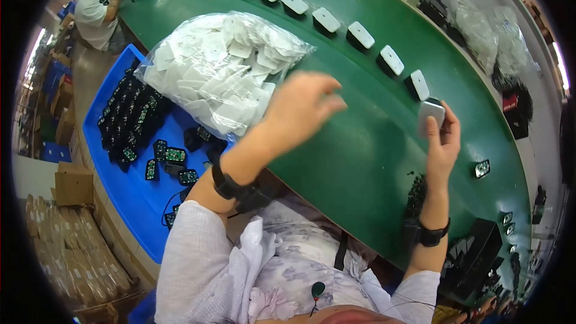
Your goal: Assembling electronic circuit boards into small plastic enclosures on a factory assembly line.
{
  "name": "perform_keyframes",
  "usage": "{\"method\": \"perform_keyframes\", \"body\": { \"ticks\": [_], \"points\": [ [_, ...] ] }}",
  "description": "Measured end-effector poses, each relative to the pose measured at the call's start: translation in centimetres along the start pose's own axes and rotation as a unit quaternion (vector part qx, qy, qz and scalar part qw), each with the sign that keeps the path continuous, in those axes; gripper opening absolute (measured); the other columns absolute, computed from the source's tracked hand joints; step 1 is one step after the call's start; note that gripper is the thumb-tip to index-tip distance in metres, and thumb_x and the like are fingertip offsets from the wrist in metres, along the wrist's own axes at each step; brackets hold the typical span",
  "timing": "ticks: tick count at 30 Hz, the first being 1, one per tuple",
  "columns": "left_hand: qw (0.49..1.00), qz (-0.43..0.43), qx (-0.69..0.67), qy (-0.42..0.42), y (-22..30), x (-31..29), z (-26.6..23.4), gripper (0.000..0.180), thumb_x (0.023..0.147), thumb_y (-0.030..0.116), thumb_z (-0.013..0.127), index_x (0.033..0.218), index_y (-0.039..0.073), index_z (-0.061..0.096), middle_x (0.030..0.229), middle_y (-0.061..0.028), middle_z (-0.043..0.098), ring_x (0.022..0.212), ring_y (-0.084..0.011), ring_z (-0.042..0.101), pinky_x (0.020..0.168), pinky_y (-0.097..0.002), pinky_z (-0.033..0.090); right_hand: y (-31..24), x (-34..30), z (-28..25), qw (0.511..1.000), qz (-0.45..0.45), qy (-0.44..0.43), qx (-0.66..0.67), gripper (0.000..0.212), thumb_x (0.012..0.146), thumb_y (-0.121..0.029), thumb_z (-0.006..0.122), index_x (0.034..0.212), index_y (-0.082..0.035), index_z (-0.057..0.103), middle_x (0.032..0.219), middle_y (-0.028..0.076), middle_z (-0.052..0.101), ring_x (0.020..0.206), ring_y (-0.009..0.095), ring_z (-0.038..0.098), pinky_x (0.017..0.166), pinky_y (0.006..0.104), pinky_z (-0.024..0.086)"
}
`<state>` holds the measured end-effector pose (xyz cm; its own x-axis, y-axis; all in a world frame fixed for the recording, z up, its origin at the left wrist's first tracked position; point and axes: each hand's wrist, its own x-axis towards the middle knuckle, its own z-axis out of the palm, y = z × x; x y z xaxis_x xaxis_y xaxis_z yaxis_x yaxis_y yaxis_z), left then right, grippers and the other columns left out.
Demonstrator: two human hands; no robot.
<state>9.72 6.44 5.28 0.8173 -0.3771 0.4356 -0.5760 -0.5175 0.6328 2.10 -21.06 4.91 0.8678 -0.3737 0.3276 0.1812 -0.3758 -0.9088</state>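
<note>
My right hand (445, 135) grips a small black case with a white cover (431, 115), thumb across the cover, at the end of a row of similar cases. The nearest of these, a white-topped case (419, 86), stands just beyond it. My left hand (306, 107) is in the air over the green table, a little blurred, with thumb and fingers apart and nothing seen in it. Beside that hand lies a clear plastic bag (216, 63) full of white covers.
A blue tray (129, 198) on the left holds many black cases with green circuit boards (175, 155). The row of cases curves along the green table (354, 168). A black box (480, 243) stands at right. Another person (99, 15) is at the far left end.
</note>
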Motion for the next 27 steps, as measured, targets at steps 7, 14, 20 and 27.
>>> {"method": "perform_keyframes", "body": {
  "ticks": [7,14,20,27],
  "points": [
    [0.878,-0.096,0.465,0.055,-7.6,4.1,-5.5,0.016,0.078,0.02,0.068,0.086,0.007,0.064,0.096,-0.0094,0.06,0.096,-0.0259,0.054,0.078,-0.0362,0.045,8.0,7.6,-7.7,0.977,0.066,-0.065,-0.191,0.033,0.09,-0.012,0.061,0.121,-0.002,0.055,0.103,0.005,0.061,0.092,0.013,0.057,0.082,0.0257,0.046],
    [0.824,-0.159,0.543,-0.013,-10.8,3.6,-6.2,0.017,0.077,0.018,0.062,0.09,0.007,0.066,0.098,-0.0098,0.059,0.099,-0.0254,0.051,0.08,-0.0369,0.043,12.7,10.3,-9.2,0.971,0.123,-0.157,-0.133,0.034,0.087,-0.013,0.064,0.119,-0.004,0.057,0.102,0.006,0.062,0.092,0.015,0.057,0.084,0.0288,0.045],
    [0.829,-0.123,0.546,0.023,-11.2,1.9,-7.1,0.011,0.079,0.017,0.058,0.079,0.012,0.068,0.096,-0.0095,0.059,0.096,-0.0262,0.052,0.077,-0.0376,0.044,11.3,10.5,-8.8,0.957,0.168,-0.161,-0.172,0.029,0.092,-0.021,0.059,0.114,-0.002,0.06,0.1,0.002,0.062,0.093,0.011,0.056,0.084,0.0262,0.043],
    [0.882,-0.076,0.451,0.111,-9.9,1.5,-11.5,0.014,0.086,0.02,0.055,0.092,0.012,0.065,0.067,-0.0137,0.064,0.064,-0.0335,0.062,0.061,-0.045,0.047,10.6,11.3,-10.2,0.955,0.141,-0.17,-0.196,0.032,0.091,-0.025,0.06,0.114,-0.001,0.061,0.1,0.005,0.064,0.091,0.014,0.058,0.083,0.027,0.045]
  ]
}}
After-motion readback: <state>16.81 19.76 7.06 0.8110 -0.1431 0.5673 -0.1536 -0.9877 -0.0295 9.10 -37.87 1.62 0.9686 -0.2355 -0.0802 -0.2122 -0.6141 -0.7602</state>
